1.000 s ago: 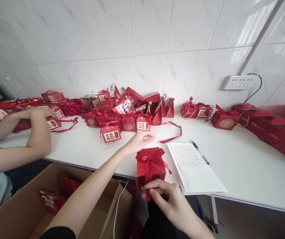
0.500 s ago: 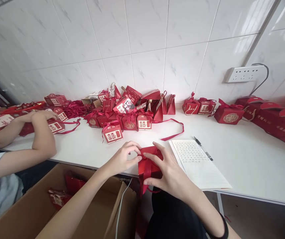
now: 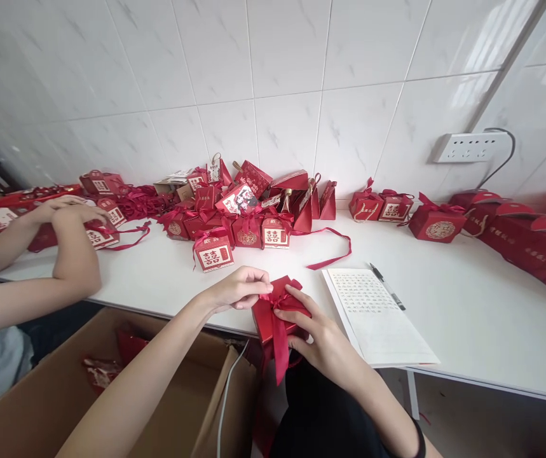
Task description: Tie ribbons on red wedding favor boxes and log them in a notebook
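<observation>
A small red gift box (image 3: 267, 321) with a red ribbon bow sits tilted at the near edge of the white table (image 3: 468, 305). My left hand (image 3: 237, 288) pinches the ribbon at the top left of the box. My right hand (image 3: 318, 334) wraps the box's right side, fingers touching the bow. A ribbon tail (image 3: 279, 350) hangs down over the table edge.
A heap of red gift boxes (image 3: 234, 210) lies against the tiled wall, more boxes (image 3: 437, 222) to the right. A written sheet (image 3: 375, 315) and pen (image 3: 387, 286) lie right of my hands. Another person's arms (image 3: 63, 235) work at left. A cardboard carton (image 3: 110, 381) stands below.
My right hand rose from the ribbon tail below the box onto its side. My left hand came back to the bow. The box has tilted and shifted slightly left.
</observation>
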Motion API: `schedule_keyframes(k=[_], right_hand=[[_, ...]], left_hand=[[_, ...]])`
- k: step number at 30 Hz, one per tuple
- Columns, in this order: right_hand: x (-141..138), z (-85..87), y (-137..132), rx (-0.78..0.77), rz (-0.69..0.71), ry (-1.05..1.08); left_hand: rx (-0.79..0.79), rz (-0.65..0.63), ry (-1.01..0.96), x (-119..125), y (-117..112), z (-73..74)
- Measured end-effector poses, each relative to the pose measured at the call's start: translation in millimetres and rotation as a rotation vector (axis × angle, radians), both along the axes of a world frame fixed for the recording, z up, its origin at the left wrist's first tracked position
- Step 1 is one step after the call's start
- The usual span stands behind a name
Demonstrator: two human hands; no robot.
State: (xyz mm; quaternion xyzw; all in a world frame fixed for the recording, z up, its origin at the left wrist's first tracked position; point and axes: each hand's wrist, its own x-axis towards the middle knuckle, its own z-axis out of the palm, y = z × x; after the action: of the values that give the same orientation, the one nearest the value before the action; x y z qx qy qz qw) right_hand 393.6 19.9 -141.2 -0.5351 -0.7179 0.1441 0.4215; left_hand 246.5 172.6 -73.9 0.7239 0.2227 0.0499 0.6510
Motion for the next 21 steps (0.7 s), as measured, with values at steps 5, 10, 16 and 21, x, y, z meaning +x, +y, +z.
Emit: schedule_keyframes(k=[5,10,16,21], right_hand=[[-2.2,1.0,-0.7,-0.028,-0.017,0.012],[-2.5,2.9,-1.2,-0.038,-0.036,-0.013],[-5.6,-0.6,-2.7,0.023,-0.093,-0.111],[-15.3,4.5,-6.7,0.191,-0.273,-0.365]], left_hand=[[-0.036,-0.029,0.032,-4.9,-1.2,2.9],[0.076,-0.033,0.081,-10.3,-4.4,8.2],[0.346,0.101,0.119,-22.6,-17.0,9.7],[0.471,0.214,0.115,-27.6,-25.0,4.4]])
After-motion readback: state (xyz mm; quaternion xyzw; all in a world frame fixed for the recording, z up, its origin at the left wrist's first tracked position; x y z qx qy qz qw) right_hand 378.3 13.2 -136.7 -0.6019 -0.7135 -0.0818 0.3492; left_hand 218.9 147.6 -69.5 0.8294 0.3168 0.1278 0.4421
